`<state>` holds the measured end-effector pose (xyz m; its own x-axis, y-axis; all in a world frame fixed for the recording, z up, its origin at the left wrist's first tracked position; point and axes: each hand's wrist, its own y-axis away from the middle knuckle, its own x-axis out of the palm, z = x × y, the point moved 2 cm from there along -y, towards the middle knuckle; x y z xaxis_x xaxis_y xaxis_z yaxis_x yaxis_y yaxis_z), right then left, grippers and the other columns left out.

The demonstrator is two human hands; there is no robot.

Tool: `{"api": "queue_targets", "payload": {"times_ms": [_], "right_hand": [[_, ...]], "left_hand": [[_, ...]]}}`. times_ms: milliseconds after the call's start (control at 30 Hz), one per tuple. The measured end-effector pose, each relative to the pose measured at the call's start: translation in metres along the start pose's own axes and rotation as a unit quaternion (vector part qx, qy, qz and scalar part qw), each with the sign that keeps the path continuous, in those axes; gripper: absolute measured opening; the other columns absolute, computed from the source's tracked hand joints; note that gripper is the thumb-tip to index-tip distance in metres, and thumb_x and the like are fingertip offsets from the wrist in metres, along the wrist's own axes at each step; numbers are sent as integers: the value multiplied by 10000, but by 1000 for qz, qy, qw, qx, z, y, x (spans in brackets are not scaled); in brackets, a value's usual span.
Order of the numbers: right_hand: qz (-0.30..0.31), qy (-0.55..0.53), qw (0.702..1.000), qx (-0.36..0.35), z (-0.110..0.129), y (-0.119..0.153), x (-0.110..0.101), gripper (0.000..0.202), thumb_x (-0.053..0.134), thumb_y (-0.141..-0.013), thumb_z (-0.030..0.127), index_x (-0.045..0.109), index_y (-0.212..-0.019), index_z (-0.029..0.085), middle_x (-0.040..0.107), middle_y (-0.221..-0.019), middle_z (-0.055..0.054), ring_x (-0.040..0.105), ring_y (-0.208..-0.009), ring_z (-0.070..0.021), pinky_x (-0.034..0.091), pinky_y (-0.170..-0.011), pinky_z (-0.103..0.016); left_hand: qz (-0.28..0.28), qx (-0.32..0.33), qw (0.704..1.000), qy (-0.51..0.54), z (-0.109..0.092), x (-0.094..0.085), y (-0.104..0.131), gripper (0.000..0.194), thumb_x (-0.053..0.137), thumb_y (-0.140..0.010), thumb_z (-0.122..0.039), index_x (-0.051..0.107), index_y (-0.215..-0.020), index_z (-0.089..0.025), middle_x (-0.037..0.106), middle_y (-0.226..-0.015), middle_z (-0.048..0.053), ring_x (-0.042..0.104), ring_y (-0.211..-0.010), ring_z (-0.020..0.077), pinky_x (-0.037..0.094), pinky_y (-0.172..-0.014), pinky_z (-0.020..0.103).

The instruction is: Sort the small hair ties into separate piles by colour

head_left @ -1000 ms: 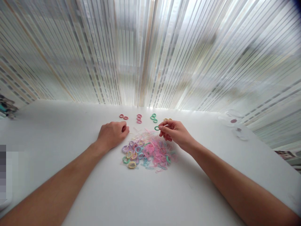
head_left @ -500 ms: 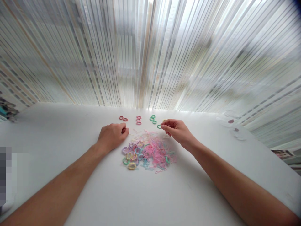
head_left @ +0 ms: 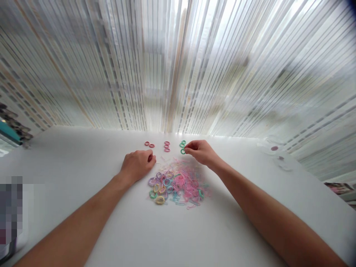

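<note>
My right hand (head_left: 199, 152) pinches a small green hair tie (head_left: 183, 151) between thumb and fingertips, at the near end of a short column of green hair ties (head_left: 183, 144). My left hand (head_left: 139, 163) rests on the table with fingers curled in; nothing shows in them. Just beyond it lie two red hair ties (head_left: 149, 144). Between the hands, a column of pinkish-red hair ties (head_left: 167, 146) stands apart. Nearer me is a loose pile of pastel hair ties and thin elastic bands (head_left: 179, 183), mostly pink, with purple, yellow, blue and green ones.
The white table (head_left: 133, 230) reaches back to a striped string curtain (head_left: 172, 74). Clear plastic items with dark round spots (head_left: 274, 148) lie at the far right. A blurred-out object (head_left: 11, 215) sits at the left edge, and a teal item (head_left: 9, 131) is beyond it.
My right hand has moved left, bringing the green hair tie up to the green column. A yellowish ring seen behind that hand is now hidden. My left hand keeps its pose; the view has shifted slightly.
</note>
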<state>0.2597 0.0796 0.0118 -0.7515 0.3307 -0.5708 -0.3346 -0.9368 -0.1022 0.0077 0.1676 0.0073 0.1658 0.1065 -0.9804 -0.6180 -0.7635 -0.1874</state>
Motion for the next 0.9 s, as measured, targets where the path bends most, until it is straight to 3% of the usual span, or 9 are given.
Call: {"api": "queue_targets", "payload": {"times_ms": [167,433,667,900], "right_hand": [[0,45,999,1,-4,-7,4,156,720,-724,294,785,-789,169,727,-694,-40,618,-649,-162,416,-591,-271],[-19,139,989,-41,1,-7,3,109,697,-784,247,782,-813,187,759,-752,-44,665,-691,-181,457,-665,-295],[-31,218,969,-108,16,-1,-13,127,662,-826,214,787,-808,198,764,-789,-46,643,-678,-174,451,-677,-310],[16,222,969,-111,19,2,-13,66,746,-783,236,806,-782,206,751,-738,-42,614,-629,-169,441,-637,-312]], "left_hand": [[1,-5,1000,2,0,0,1,378,373,-935,-464,643,-804,-234,735,-812,74,679,-767,255,385,-631,327],[0,-11,1000,1,0,2,0,376,383,-936,-462,649,-793,-238,735,-795,70,678,-764,256,400,-644,329],[-4,-10,1000,-6,0,2,0,377,377,-935,-469,636,-783,-239,729,-789,67,671,-753,260,386,-627,332],[7,-15,1000,-7,-1,1,0,366,385,-935,-467,625,-786,-235,741,-807,65,679,-769,252,388,-633,327]]}}
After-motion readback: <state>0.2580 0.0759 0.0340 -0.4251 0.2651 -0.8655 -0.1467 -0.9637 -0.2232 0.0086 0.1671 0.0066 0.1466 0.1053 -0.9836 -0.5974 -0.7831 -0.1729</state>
